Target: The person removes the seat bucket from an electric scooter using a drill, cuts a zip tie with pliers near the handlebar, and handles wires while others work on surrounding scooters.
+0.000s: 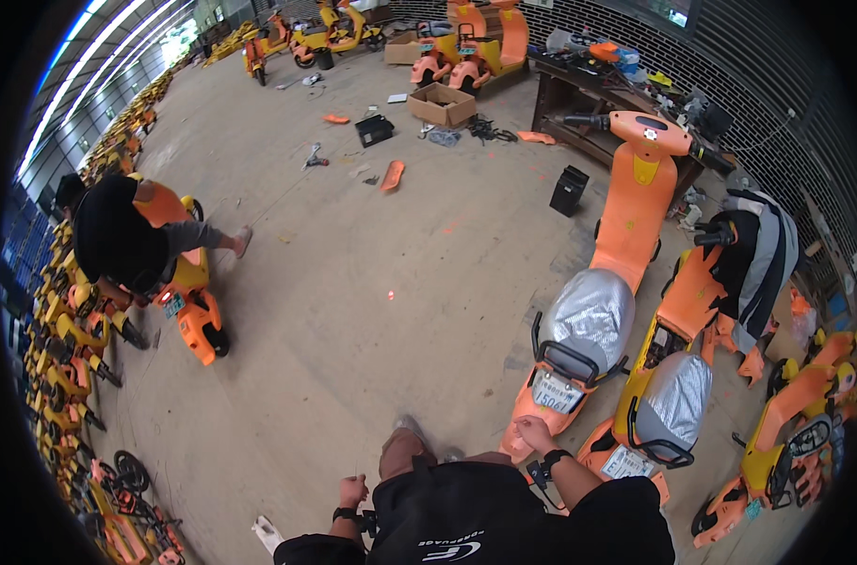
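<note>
My right hand [536, 435], a band on its wrist, is closed over the orange tail of a scooter [628, 221], just below its white number plate [557, 392]. Whether its fingers touch the tail or hold something small, I cannot tell. A silver cover wraps that scooter's seat [590, 318], with a black grab rail behind it. My left hand [353, 490] hangs low beside my body, fingers curled; anything inside them is too small to make out. Next to the first scooter stands a yellow and orange scooter [671, 325], also with a silver-covered seat.
At the left a person [118, 231] leans over an orange scooter [202, 325], beside long rows of scooters. A black box [568, 190], a cardboard box [443, 105], a power drill [315, 156] and orange panels [392, 176] lie ahead. A cluttered workbench [589, 85] stands far right.
</note>
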Action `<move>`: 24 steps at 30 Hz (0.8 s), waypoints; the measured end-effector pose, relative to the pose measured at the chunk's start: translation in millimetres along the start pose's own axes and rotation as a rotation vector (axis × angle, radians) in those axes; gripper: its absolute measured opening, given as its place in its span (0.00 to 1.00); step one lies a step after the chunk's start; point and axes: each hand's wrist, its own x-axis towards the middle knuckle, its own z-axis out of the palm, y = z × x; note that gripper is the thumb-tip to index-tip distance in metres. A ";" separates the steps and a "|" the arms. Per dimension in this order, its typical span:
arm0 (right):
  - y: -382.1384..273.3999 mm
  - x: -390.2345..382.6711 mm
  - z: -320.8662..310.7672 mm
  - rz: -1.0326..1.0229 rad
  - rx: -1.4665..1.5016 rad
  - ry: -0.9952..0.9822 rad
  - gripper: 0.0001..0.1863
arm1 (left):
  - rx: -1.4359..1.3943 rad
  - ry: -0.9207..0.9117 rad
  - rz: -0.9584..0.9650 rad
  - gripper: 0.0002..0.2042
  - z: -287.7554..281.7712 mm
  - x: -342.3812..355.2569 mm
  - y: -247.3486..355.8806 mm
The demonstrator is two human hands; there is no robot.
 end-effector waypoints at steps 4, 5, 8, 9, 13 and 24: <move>-43.8 57.1 -2.7 -0.015 -0.208 0.115 0.10 | 0.140 -0.080 0.129 0.20 2.3 97.8 118.1; -8.8 75.9 -1.2 0.042 -0.396 0.141 0.11 | 0.235 -0.096 0.186 0.21 -0.4 121.2 152.5; 55.7 107.2 0.5 -0.420 -1.125 -0.258 0.09 | 0.131 -0.123 0.052 0.25 -6.8 196.3 193.1; 48.5 103.4 4.0 -0.306 -1.100 -0.373 0.09 | 0.156 -0.103 0.028 0.25 -8.2 217.4 216.1; -36.7 136.4 21.7 -0.114 -0.853 -0.350 0.09 | 0.220 -0.120 0.008 0.25 -9.9 312.3 343.8; -224.6 446.8 -8.8 0.079 -0.562 -0.072 0.14 | 0.759 -0.162 0.629 0.22 73.7 470.0 699.6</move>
